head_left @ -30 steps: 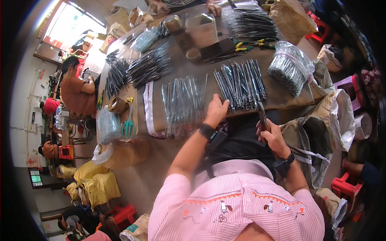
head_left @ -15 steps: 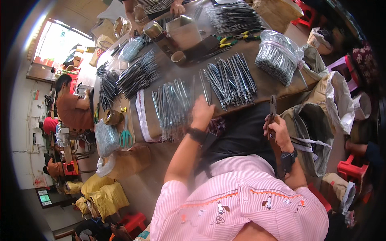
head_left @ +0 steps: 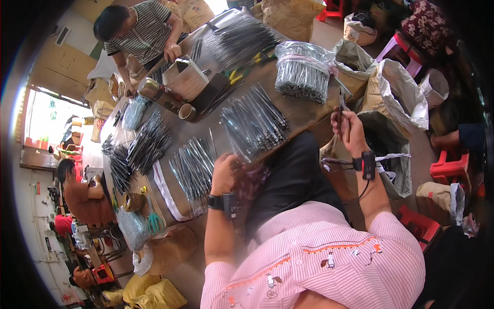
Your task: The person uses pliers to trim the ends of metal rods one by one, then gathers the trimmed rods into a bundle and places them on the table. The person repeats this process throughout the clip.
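My right hand (head_left: 347,131) is wrapped round a pair of pliers (head_left: 342,98), jaws pointing up, beside the table's right edge. At the table's near edge, my left hand (head_left: 225,172) has its fingers curled in, and a thin metal rod (head_left: 212,140) rises from its fingertips. The rod stands between two spread bunches of similar metal rods: one bunch (head_left: 191,167) just left of the hand, the other bunch (head_left: 254,121) to its right and farther back. The far ends of the left fingers are partly hidden.
A plastic-wrapped bundle of rods (head_left: 303,74) stands at the table's right, near open sacks (head_left: 396,95). Farther back are a box (head_left: 185,80), a flask (head_left: 157,92), a tape roll (head_left: 187,112) and yellow-handled pliers (head_left: 236,77). Another person (head_left: 146,33) works across the table.
The view has swung, bringing the person across the table further into sight. My right hand has raised the pliers. My left hand stays at the near edge, its fingers now more curled.
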Motion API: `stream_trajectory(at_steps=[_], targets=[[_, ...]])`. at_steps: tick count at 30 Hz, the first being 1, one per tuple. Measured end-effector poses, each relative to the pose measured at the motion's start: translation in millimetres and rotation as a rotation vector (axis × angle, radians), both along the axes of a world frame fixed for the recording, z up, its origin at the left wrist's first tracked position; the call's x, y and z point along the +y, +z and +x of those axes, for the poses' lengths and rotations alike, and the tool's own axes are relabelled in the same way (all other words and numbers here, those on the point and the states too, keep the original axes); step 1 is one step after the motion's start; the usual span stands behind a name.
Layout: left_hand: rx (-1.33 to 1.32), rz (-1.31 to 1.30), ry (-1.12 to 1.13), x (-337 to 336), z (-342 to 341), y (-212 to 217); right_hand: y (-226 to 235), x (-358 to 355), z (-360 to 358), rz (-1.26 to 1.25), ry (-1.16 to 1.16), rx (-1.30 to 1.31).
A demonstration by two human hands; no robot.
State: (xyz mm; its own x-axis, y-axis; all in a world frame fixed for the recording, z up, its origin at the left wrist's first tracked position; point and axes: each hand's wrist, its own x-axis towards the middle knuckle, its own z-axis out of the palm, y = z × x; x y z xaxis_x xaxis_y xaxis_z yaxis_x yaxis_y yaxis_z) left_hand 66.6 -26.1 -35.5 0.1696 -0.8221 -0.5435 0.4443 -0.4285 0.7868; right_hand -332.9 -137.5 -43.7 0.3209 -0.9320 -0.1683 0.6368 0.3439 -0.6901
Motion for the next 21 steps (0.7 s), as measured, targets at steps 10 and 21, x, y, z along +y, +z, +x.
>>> stream_trajectory(at_steps=[10, 21], targets=[[0.209, -0.023, 0.004, 17, -15, 25, -6, -111, 5, -0.239, -0.271, 0.869], [0.250, -0.091, -0.011, 38, -34, 50, -34, -162, 3, -0.310, -0.380, 1.275]])
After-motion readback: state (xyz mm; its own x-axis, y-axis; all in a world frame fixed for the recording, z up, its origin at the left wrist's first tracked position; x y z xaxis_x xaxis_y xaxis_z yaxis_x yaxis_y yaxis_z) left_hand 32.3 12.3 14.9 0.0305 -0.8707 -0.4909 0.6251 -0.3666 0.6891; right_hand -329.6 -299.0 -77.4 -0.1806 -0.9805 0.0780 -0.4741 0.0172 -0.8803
